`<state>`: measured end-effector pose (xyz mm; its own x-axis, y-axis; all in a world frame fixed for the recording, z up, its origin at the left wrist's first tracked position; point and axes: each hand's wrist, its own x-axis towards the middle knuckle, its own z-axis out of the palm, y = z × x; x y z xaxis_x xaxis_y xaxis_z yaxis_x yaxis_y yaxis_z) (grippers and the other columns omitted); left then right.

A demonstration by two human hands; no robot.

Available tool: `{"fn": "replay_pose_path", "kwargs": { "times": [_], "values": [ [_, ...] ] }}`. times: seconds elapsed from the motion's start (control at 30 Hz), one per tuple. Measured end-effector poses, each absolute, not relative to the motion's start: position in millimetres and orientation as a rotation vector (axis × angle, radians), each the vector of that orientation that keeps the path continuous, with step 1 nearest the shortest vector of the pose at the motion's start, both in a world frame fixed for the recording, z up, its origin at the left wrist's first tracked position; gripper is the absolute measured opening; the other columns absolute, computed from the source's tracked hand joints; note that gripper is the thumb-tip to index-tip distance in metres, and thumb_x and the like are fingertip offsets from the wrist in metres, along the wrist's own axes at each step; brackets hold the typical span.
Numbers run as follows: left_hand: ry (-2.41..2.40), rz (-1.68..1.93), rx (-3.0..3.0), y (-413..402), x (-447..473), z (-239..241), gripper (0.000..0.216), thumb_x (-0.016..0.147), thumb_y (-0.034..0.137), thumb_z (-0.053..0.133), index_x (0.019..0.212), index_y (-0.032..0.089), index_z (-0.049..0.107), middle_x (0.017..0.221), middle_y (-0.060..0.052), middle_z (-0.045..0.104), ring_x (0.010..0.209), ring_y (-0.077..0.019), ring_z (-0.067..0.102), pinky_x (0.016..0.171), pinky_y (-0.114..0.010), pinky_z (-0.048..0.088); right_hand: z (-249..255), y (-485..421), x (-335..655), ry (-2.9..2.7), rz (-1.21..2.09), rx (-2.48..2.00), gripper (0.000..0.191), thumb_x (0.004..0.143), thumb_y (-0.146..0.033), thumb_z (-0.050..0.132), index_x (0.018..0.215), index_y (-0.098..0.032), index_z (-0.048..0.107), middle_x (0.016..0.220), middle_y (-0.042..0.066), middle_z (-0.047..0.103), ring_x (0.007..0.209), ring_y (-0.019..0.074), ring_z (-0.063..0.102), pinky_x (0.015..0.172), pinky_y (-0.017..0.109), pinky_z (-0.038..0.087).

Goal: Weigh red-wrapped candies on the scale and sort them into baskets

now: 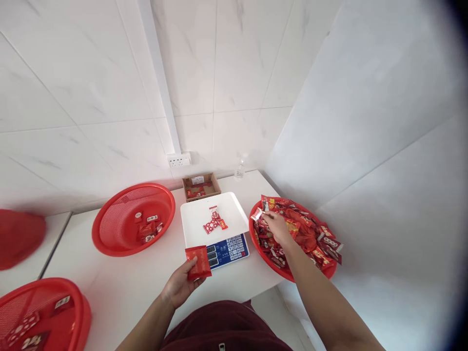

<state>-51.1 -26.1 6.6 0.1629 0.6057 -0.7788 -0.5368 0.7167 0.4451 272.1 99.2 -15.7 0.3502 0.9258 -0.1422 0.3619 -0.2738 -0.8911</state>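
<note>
My left hand [181, 285] is closed on a red packet [198, 262], held just in front of the white scale [193, 222]. A few small red wrapped candies [215, 222] lie on the scale's pan. My right hand [276, 228] reaches over the red tray [260, 248] on the right, which is heaped with red wrapped candies [310, 236]. Its fingers pinch one small wrapped candy [257, 213] at the tray's left rim.
A red mesh basket [109, 239] with a few packets stands left of the scale. Another red basket [69, 297] sits at the bottom left, a red object [18, 236] at the far left. A small cardboard box [201, 186], a clear bottle [240, 169] and a wall socket [179, 159] are behind.
</note>
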Motion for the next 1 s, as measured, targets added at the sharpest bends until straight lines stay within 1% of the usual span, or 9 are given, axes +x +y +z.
{"fn": "replay_pose_path", "kwargs": {
  "times": [0.13, 0.3, 0.43, 0.53, 0.6, 0.67, 0.73, 0.87, 1.0],
  "values": [
    [1.133, 0.816, 0.071, -28.6, -53.1, 4.8, 0.025, 0.081, 0.026, 0.06, 0.102, 0.013, 0.057, 0.092, -0.008, 0.069, 0.072, -0.0153, 0.065, 0.069, -0.028, 0.052, -5.6, 113.9, 216.6, -1.079, 1.245, -1.632, 0.03, 0.069, -0.042, 0.059, 0.088, -0.018, 0.064, 0.078, 0.004, 0.066, 0.063, 0.015, 0.061, 0.049, 0.023, 0.044],
    [1.134, 0.859, 0.064, -35.2, -62.3, 2.8, 0.027, 0.08, 0.027, 0.061, 0.103, 0.013, 0.056, 0.092, -0.008, 0.07, 0.073, -0.0153, 0.066, 0.068, -0.028, 0.051, -13.6, 126.7, 181.9, -1.094, 1.234, -1.68, 0.032, 0.072, -0.043, 0.058, 0.09, -0.017, 0.063, 0.073, 0.004, 0.064, 0.056, 0.0121, 0.058, 0.047, 0.022, 0.044],
    [1.147, 0.884, 0.025, -41.1, -67.2, 4.0, 0.027, 0.079, 0.025, 0.062, 0.101, 0.012, 0.056, 0.09, -0.008, 0.07, 0.07, -0.0149, 0.066, 0.068, -0.027, 0.051, -21.9, 135.7, 173.5, -1.174, 1.206, -1.69, 0.034, 0.076, -0.043, 0.052, 0.097, -0.018, 0.062, 0.08, 0.004, 0.066, 0.059, 0.0124, 0.059, 0.052, 0.024, 0.048],
    [1.158, 0.88, 0.003, -42.0, -67.3, 5.3, 0.023, 0.08, 0.025, 0.061, 0.098, 0.011, 0.056, 0.087, -0.008, 0.07, 0.067, -0.0143, 0.065, 0.067, -0.027, 0.051, -23.9, 140.4, 166.1, -1.295, 1.199, -1.665, 0.039, 0.078, -0.042, 0.05, 0.11, -0.02, 0.059, 0.095, 0.006, 0.066, 0.07, 0.0144, 0.063, 0.062, 0.026, 0.051],
    [1.153, 0.877, 0.006, -40.6, -66.6, 5.6, 0.023, 0.08, 0.025, 0.061, 0.098, 0.012, 0.057, 0.087, -0.008, 0.07, 0.068, -0.0144, 0.065, 0.067, -0.027, 0.051, -24.8, 140.3, 161.3, -1.377, 1.169, -1.668, 0.042, 0.078, -0.038, 0.052, 0.116, -0.02, 0.055, 0.11, 0.008, 0.062, 0.088, 0.0174, 0.063, 0.076, 0.03, 0.05],
    [1.148, 0.875, 0.014, -38.4, -65.8, 5.6, 0.023, 0.08, 0.025, 0.06, 0.099, 0.012, 0.056, 0.088, -0.008, 0.07, 0.069, -0.0145, 0.065, 0.067, -0.027, 0.051, -26.8, 136.8, 155.9, -1.466, 1.131, -1.672, 0.043, 0.076, -0.032, 0.055, 0.118, -0.019, 0.055, 0.122, 0.009, 0.056, 0.108, 0.0206, 0.055, 0.091, 0.033, 0.044],
    [1.137, 0.873, 0.029, -36.5, -65.3, 5.4, 0.024, 0.08, 0.025, 0.06, 0.1, 0.012, 0.057, 0.09, -0.008, 0.07, 0.071, -0.0146, 0.065, 0.067, -0.027, 0.051, -30.4, 130.0, 148.6, -1.554, 1.127, -1.655, 0.042, 0.073, -0.027, 0.059, 0.114, -0.019, 0.058, 0.124, 0.009, 0.055, 0.118, 0.0222, 0.048, 0.1, 0.036, 0.036],
    [1.134, 0.858, 0.043, -34.8, -65.5, 6.3, 0.025, 0.08, 0.026, 0.061, 0.101, 0.012, 0.057, 0.09, -0.008, 0.07, 0.07, -0.0146, 0.065, 0.066, -0.027, 0.051, -38.1, 114.1, 134.2, -1.799, 1.08, -1.589, 0.04, 0.073, -0.023, 0.059, 0.112, -0.019, 0.061, 0.13, 0.009, 0.051, 0.125, 0.0231, 0.04, 0.106, 0.037, 0.028],
    [1.151, 0.866, 0.022, -34.1, -68.9, 7.6, 0.024, 0.08, 0.024, 0.06, 0.1, 0.011, 0.057, 0.089, -0.009, 0.07, 0.068, -0.0146, 0.066, 0.066, -0.027, 0.052, -39.7, 106.8, 155.9, -1.88, 0.723, -1.632, 0.041, 0.081, -0.024, 0.047, 0.12, -0.019, 0.055, 0.136, 0.009, 0.044, 0.128, 0.0218, 0.036, 0.107, 0.038, 0.027]
  ]
}}
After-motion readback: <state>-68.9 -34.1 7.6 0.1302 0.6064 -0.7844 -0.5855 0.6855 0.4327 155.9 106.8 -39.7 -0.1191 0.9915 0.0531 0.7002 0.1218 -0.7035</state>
